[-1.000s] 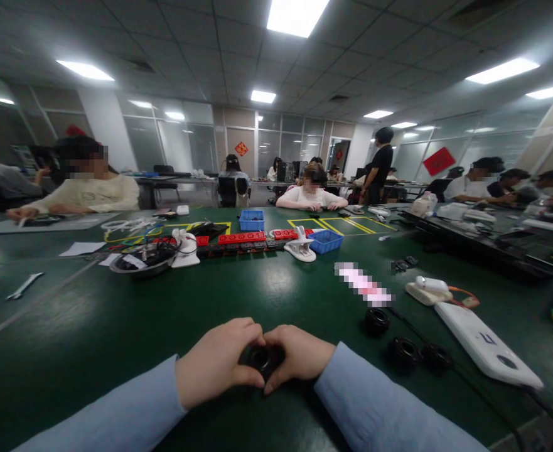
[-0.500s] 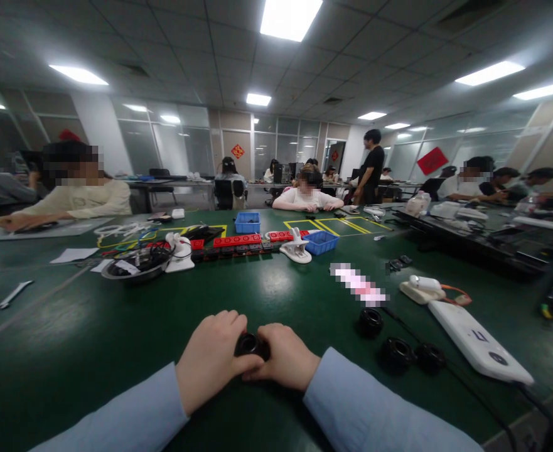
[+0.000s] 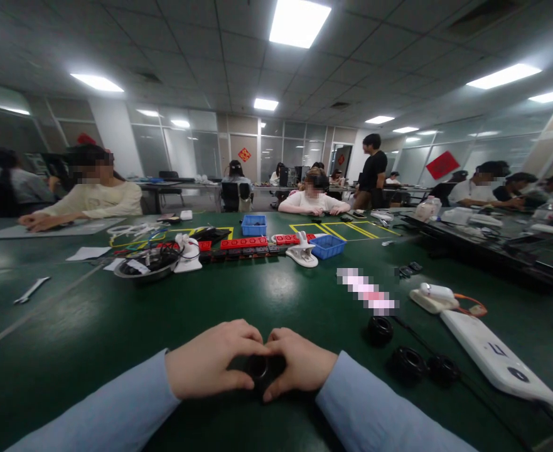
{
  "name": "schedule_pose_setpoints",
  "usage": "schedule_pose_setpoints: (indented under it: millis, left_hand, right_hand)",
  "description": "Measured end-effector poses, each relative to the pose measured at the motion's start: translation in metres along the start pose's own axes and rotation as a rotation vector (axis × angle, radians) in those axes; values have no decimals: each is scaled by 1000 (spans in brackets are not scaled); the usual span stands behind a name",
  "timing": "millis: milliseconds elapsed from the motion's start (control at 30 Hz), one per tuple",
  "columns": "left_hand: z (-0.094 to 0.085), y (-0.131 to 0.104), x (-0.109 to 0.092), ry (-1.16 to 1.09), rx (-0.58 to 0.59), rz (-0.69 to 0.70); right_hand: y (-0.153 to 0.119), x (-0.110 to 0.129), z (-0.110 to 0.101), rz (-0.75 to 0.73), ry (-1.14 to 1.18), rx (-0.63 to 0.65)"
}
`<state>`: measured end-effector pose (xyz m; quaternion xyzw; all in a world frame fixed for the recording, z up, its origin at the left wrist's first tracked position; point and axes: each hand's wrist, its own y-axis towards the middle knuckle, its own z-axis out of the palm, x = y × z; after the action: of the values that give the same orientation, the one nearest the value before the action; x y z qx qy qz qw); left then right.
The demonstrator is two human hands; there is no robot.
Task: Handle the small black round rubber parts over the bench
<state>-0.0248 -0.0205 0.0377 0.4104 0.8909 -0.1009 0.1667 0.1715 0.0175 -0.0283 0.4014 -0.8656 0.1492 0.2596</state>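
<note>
My left hand (image 3: 217, 363) and my right hand (image 3: 299, 364) meet low in the middle of the view, above the green tabletop (image 3: 135, 339). Between them they grip a black ring-shaped part (image 3: 260, 367), thumbs on its near side and fingers curled around its far side. Most of its outline is covered by the fingers or lost in shadow. To the right lie similar pieces: a black ring (image 3: 380, 329), a larger black ring (image 3: 408, 363) and another black round part (image 3: 443, 369).
A white power bank-like device (image 3: 497, 355) with a cable lies at right. Further off are red power strips (image 3: 243, 243), a white clip stand (image 3: 303, 252), blue bins (image 3: 329, 246), a metal bowl of cables (image 3: 139, 274) and a wrench (image 3: 32, 290). A co-worker (image 3: 314, 199) sits opposite.
My fingers have shifted around the black ring-shaped part, and the fingertips of both hands now meet behind it. The whole view has swung slightly left.
</note>
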Motion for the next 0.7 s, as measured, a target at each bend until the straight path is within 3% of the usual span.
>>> schedule_pose_setpoints:
  millis: [267, 700]
  left_hand:
    - [-3, -3, -6, 8, 86, 38]
    - [9, 1, -11, 109, -38, -179]
  right_hand:
    - [-2, 0, -1, -22, 13, 71]
    - [2, 6, 5, 15, 28, -36]
